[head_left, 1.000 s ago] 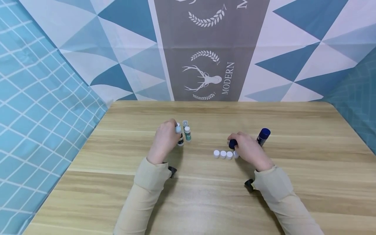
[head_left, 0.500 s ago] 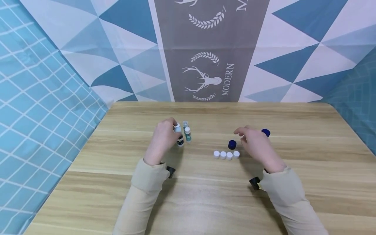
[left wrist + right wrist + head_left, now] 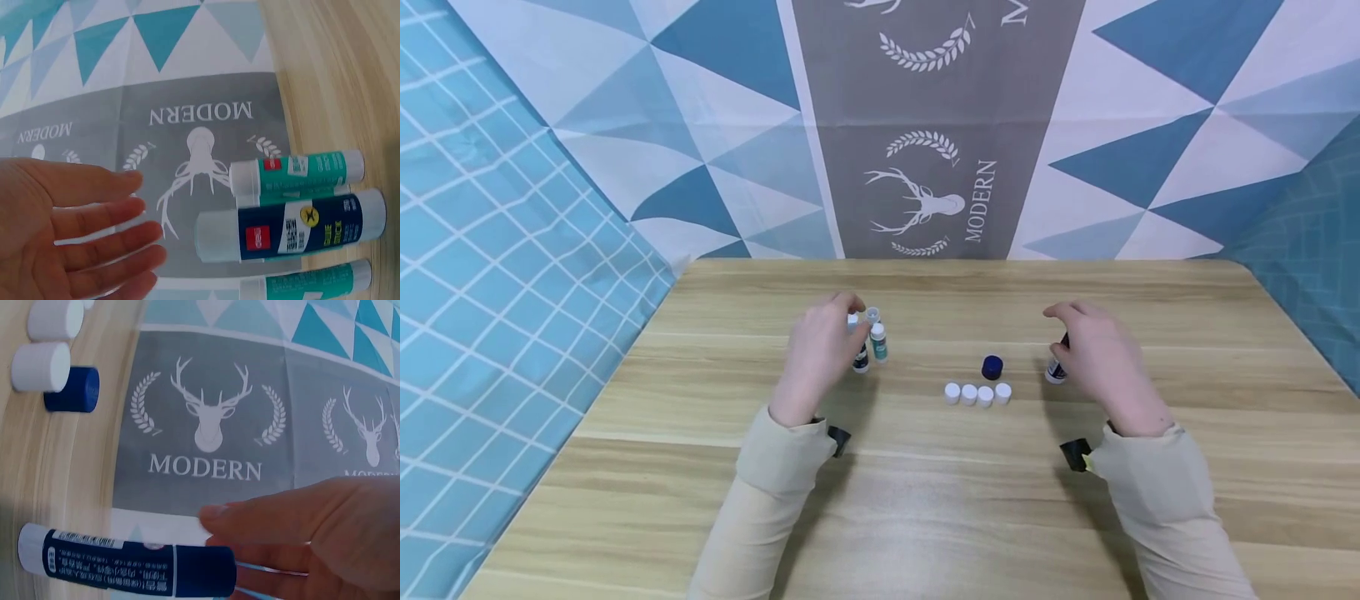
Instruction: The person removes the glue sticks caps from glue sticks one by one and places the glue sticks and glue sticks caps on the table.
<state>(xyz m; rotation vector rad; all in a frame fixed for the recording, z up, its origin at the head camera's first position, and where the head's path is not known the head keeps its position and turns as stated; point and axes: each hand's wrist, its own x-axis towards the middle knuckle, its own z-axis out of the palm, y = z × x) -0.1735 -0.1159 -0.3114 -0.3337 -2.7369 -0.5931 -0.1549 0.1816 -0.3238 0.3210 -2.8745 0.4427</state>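
In the left wrist view my left hand [image 3: 94,231] has its fingers extended, apart from a standing group of glue sticks. The nearest is a navy glue stick [image 3: 300,228] with a pale, translucent top; green glue sticks [image 3: 306,172] stand around it. In the head view this hand [image 3: 820,350] partly hides the group. My right hand [image 3: 1101,354] is at another navy glue stick [image 3: 125,562], upright with its dark blue cap on. Thumb and fingers reach loosely about the cap without pinching it; whether a fingertip touches it I cannot tell.
Several small white caps [image 3: 969,394] stand in a row on the wooden table [image 3: 910,500]. Just behind them lies a dark blue cap [image 3: 992,367]. Patterned cloth [image 3: 925,125] hangs behind the table's far edge.
My right hand has let go of the dark blue cap behind the white row and moved right to the capped navy glue stick. My left hand has loosened from the pale-topped navy glue stick.
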